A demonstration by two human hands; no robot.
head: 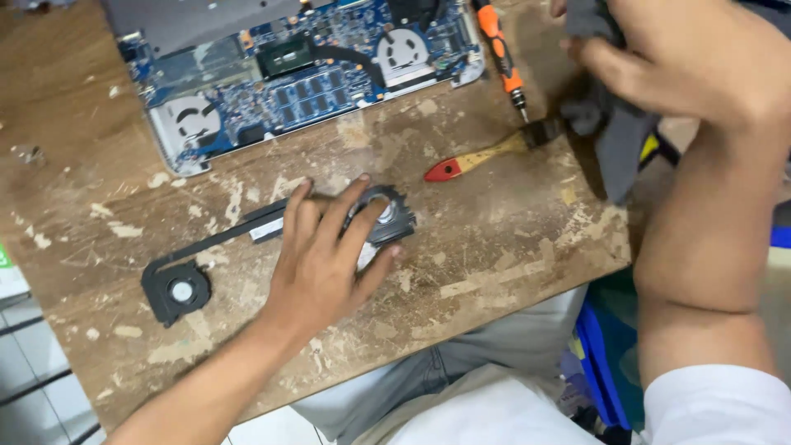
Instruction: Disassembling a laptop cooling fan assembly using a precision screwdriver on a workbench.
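Note:
A black laptop cooling assembly (177,288) with two round fans joined by a flat bar lies on the worn wooden table (494,247). My left hand (325,255) rests flat on its right fan, fingers spread. My right hand (659,53) is raised at the upper right, closed on a grey cloth (622,144) that hangs down over the table's right edge. An opened laptop with a blue circuit board (305,74) lies at the far side of the table.
An orange-and-black screwdriver (501,53) lies beside the laptop's right end. A paintbrush with a wooden handle and red tip (482,158) lies right of centre, its bristles partly under the cloth. My lap in grey trousers (478,371) is below the table edge.

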